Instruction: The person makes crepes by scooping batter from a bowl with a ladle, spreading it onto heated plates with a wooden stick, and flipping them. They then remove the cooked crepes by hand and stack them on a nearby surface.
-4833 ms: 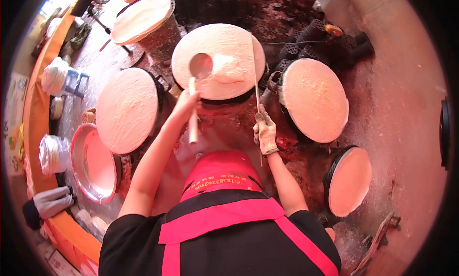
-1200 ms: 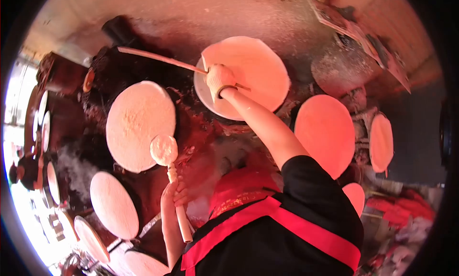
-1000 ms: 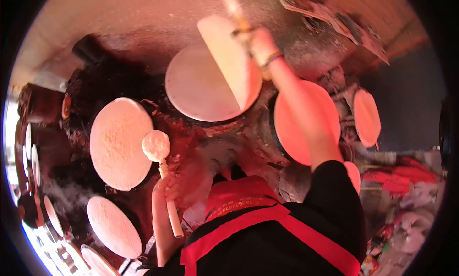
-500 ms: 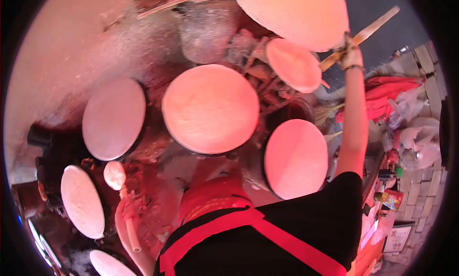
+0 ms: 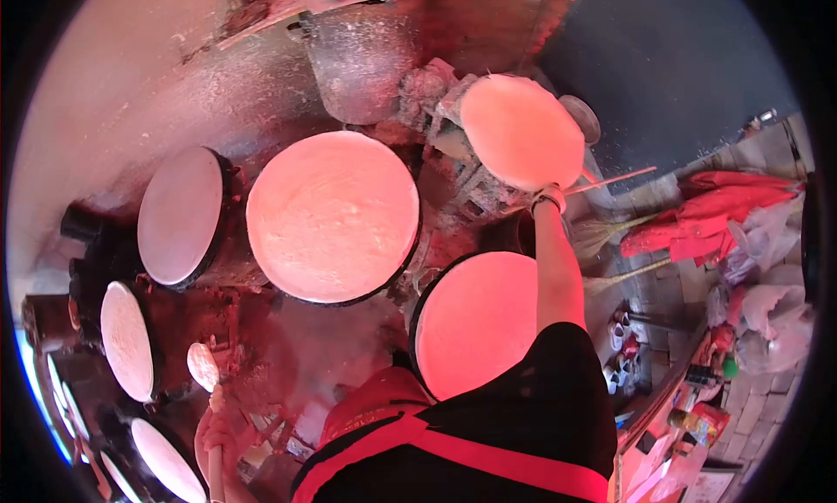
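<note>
My left hand [image 5: 222,431], low on the left, is closed round the wooden handle of a ladle [image 5: 202,366] whose rounded, pale-coated head points up. My right arm is stretched forward. The right hand [image 5: 549,194] is closed round a long thin wooden stick [image 5: 610,180], at the near edge of a thin round flatbread [image 5: 521,132] resting on a stand. The right fingers are partly hidden by the wrist. In the middle, a large round griddle [image 5: 333,215] is covered with a pale layer; another covered griddle [image 5: 475,324] lies below my right forearm.
More round griddles [image 5: 180,215] curve down the left side, including a pale-topped one [image 5: 127,342]. A large metal pot [image 5: 362,63] stands at the back. Brooms [image 5: 602,233], red cloth [image 5: 689,220] and plastic bags [image 5: 772,320] are at the right.
The large flatbread held up at my right hand is now down on the stand. My right hand has lowered and come nearer, still with the stick. My view has shifted; the left hand keeps the ladle.
</note>
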{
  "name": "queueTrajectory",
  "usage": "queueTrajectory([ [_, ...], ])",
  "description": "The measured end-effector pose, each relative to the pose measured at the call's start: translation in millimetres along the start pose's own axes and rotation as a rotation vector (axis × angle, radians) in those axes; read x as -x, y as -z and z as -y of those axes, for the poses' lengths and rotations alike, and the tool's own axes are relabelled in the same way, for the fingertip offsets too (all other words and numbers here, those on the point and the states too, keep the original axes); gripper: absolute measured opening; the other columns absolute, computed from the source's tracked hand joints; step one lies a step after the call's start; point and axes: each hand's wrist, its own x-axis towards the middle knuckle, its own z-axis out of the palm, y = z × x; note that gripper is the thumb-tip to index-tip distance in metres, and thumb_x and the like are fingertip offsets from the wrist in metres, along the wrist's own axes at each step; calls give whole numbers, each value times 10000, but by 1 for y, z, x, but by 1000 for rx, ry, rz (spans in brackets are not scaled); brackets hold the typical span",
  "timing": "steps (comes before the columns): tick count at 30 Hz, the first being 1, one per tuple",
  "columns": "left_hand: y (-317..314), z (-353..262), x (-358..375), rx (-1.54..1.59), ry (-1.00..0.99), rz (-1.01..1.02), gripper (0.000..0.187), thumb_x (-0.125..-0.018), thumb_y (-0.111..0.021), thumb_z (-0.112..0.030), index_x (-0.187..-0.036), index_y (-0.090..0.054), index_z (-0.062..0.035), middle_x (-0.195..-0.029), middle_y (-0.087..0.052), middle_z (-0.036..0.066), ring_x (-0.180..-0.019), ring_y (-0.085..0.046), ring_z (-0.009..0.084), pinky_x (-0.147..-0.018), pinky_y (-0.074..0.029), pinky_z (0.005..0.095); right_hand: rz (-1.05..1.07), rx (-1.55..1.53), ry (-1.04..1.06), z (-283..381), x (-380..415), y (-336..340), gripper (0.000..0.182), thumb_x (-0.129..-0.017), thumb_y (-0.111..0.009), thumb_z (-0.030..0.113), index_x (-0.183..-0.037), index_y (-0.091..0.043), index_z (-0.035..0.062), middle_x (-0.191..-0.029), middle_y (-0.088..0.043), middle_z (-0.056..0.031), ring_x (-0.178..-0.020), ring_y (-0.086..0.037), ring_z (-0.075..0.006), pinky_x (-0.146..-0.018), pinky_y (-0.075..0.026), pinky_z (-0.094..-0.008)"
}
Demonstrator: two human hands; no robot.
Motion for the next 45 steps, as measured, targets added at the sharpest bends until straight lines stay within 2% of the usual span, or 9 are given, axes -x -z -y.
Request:
queueTrajectory([
  [7, 68, -18, 71, -286, -307, -1, 206, -1000, -353, -118, -1058, -507, 7, -767, -527, 57, -545, -488, 113, -481, -430, 241, -298, -1933, -515, 48, 99, 78, 269, -916, -513, 224, -1154, -592, 126, -950, -662, -71, -844, -640, -235, -667, -525, -343],
  [19, 348, 1, 273, 583, -760, 572, 256, -1026, -353, -195, -1134, -380, 36, -730, -393, 17, -515, -386, 68, -419, -359, 198, 1961, -433, 1414, 119, 850, 161, 407, -946, -576, 310, -1279, -513, 84, -707, -540, 22, -434, -386, -26, -375, -290, -186],
  [22, 421, 4, 328, 540, -1193, 262, 284, -1030, -381, -240, -1111, -409, 30, -762, -422, 14, -495, -371, 48, -380, -332, 166, 2041, -55, 1732, 35, 958, 170, 453, -968, -526, 384, -1296, -489, 73, -724, -535, 43, -483, -400, -26, -411, -296, -181],
  [28, 713, -83, 374, -483, -1572, -2137, 351, -953, -405, -65, -1278, -534, -105, -918, -627, 142, -730, -619, 196, -607, -525, 331, 1792, 403, 2467, -92, 1113, 106, 541, -976, -531, 339, -1416, -407, 49, -739, -522, 27, -645, -457, -43, -565, -399, -210],
  [32, 864, -135, 418, -1986, -1012, -2075, 401, -913, -444, -124, -1307, -517, -140, -856, -633, 125, -732, -643, 276, -674, -530, 388, 1220, 646, 3158, -167, 1217, 64, 552, -926, -535, 149, -1449, -364, 110, -887, -584, -110, -716, -586, -227, -637, -486, -352],
  [36, 875, -139, 458, -1242, -975, -2292, 443, -881, -447, -49, -1313, -503, -130, -742, -567, 107, -622, -612, 236, -535, -514, 356, 1066, 604, 3391, -245, 1293, 47, 685, -871, -535, 77, -1492, -267, 186, -1009, -585, -180, -790, -624, -359, -665, -508, -438],
  [39, 895, -189, 368, -47, -936, -1691, 277, -951, -411, -133, -1213, -486, -78, -677, -504, 97, -572, -537, 208, -483, -470, 327, 501, 848, 3438, -289, 1331, 5, 737, -855, -517, 72, -1507, -199, 202, -1006, -584, -231, -785, -631, -373, -678, -518, -462],
  [43, 856, -239, 390, 1315, -1026, 656, 261, -994, -443, -337, -889, -474, -100, -549, -344, -26, -406, -364, 95, -390, -341, 217, 349, 1140, 3336, -273, 1331, -20, 701, -877, -465, 77, -1508, -190, 213, -883, -648, -246, -813, -655, -368, -714, -519, -466],
  [45, 821, -240, 419, 1336, -1129, 750, 284, -997, -440, -349, -875, -455, -92, -550, -329, -30, -414, -342, 78, -369, -312, 200, 320, 1252, 3234, -262, 1328, 6, 734, -875, -484, 77, -1511, -164, 252, -883, -647, -260, -788, -663, -365, -679, -520, -476],
])
